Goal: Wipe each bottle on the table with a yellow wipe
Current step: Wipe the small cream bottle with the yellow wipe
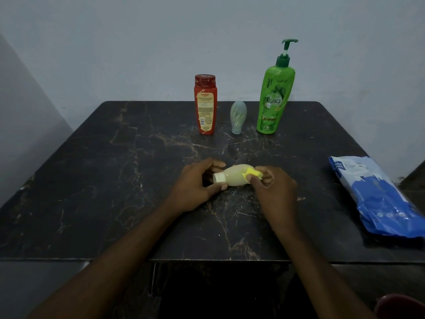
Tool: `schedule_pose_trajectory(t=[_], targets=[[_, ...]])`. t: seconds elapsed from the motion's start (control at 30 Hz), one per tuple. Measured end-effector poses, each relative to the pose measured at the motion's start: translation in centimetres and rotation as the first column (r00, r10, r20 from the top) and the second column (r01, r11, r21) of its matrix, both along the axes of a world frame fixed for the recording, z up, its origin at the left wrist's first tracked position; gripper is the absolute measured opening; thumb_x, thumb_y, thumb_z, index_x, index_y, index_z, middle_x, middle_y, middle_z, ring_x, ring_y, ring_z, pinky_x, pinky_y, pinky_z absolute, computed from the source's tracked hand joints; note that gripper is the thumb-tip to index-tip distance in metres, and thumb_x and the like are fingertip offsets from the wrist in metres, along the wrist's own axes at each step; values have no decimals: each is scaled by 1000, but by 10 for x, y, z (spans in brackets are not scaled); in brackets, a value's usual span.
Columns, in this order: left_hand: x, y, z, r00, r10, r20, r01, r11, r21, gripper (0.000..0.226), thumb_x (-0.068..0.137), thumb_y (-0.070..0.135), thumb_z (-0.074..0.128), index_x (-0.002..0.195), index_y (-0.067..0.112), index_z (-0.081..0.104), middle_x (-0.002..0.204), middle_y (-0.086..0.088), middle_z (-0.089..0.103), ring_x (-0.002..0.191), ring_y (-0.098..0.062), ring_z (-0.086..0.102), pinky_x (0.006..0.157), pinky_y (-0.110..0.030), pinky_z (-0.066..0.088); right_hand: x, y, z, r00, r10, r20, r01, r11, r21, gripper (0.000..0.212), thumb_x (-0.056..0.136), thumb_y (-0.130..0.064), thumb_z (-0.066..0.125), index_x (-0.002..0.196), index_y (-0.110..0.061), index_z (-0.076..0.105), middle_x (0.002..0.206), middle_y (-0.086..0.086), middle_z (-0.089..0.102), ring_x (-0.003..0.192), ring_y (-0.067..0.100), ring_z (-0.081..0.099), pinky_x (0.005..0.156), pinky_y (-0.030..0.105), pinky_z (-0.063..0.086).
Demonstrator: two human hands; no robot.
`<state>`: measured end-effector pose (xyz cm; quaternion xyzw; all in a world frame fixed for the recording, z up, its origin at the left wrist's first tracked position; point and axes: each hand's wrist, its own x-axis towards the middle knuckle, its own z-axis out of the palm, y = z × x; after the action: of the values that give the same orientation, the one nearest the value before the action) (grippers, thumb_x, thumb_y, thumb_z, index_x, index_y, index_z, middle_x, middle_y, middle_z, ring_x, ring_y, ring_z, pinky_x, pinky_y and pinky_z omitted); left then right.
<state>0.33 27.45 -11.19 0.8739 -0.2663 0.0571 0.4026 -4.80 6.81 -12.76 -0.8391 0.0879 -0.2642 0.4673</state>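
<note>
Dark, marble-veined tabletop (115, 180) stands against a pale grey wall (138, 42). Near the middle of it, towards the front edge, a person holds a small cream bottle (232, 177) on its side. Its long axis runs left to right, with the white cap (219, 177) pointing left. I cannot tell whether the bottle touches the surface.

The left hand (195, 187) has its grip closed round the cap end, thumb below and fingers curled over the top. The right hand (276, 189) has a narrow grip pinching a yellow wipe (253, 173) against the bottle's base end.

Along the back stand 3 more bottles, well apart from the hands. A red bottle (205, 104) is upright on the left. A small grey-green bottle (238, 117) stands on its cap in the middle. A tall green pump bottle (274, 100) is on the right, its spout pointing right. A blue and white packet (372, 196) lies flat by the right edge.
</note>
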Motion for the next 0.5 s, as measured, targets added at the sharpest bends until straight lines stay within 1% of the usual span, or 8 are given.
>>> schedule_pose_trajectory(t=[0.07,0.17,0.2,0.3,0.33,0.4,0.43,0.5], targets=[[1,0,0,1000,-5,19,4,999,38,49,83,27,84,128,22,68,117,13,71,106,3,63,91,-16,51,-1,2,0,1000,-22,2,22,998,-60,24,86,-27,76,109,-19,73,100,-2,73,83,7,66,75,23,53],[3,0,0,1000,-8,30,6,998,62,46,83,29,84,125,21,71,111,12,70,100,0,63,85,-17,50,-6,9,6,999,32,-12,-34,987,-157,28,88,-21,74,115,-17,70,104,-3,72,88,7,63,72,5,40],[3,0,0,999,-7,31,5,998,58,45,82,29,84,124,20,72,109,12,71,98,-1,64,84,-19,51,-7,11,8,997,76,-25,-80,981,-174,29,88,-21,74,117,-19,68,104,-4,72,88,7,62,71,5,40],[2,0,0,999,-11,39,9,998,56,43,81,28,85,122,19,73,108,10,71,97,-4,65,85,-25,52,-7,17,6,986,165,-37,-169,959,-227,27,88,-21,73,115,-20,69,105,0,73,91,14,67,80,27,53],[2,0,-1,999,-13,41,11,998,59,44,81,28,85,122,19,72,108,10,71,97,-4,65,85,-26,53,-7,17,5,987,158,-16,-157,963,-218,25,88,-20,74,113,-18,71,106,1,73,93,15,68,83,29,54],[2,0,0,999,-15,48,12,998,63,45,81,28,85,123,18,72,107,10,71,96,-4,65,84,-25,52,-4,13,2,996,88,17,-84,982,-172,24,88,-19,73,111,-15,73,106,2,74,93,15,69,86,26,53],[2,1,-1,999,-16,49,13,998,61,46,81,28,86,123,18,72,107,10,71,96,-4,65,83,-23,52,-2,10,1,999,40,11,-38,988,-150,23,89,-21,72,112,-15,73,103,1,75,91,14,70,86,25,53],[2,1,-1,999,-15,45,13,998,55,46,80,27,87,122,18,72,107,9,71,96,-4,65,82,-20,51,3,3,-3,999,-26,-27,24,996,-81,22,90,-28,67,110,-21,73,91,-2,76,81,10,71,81,31,58]])
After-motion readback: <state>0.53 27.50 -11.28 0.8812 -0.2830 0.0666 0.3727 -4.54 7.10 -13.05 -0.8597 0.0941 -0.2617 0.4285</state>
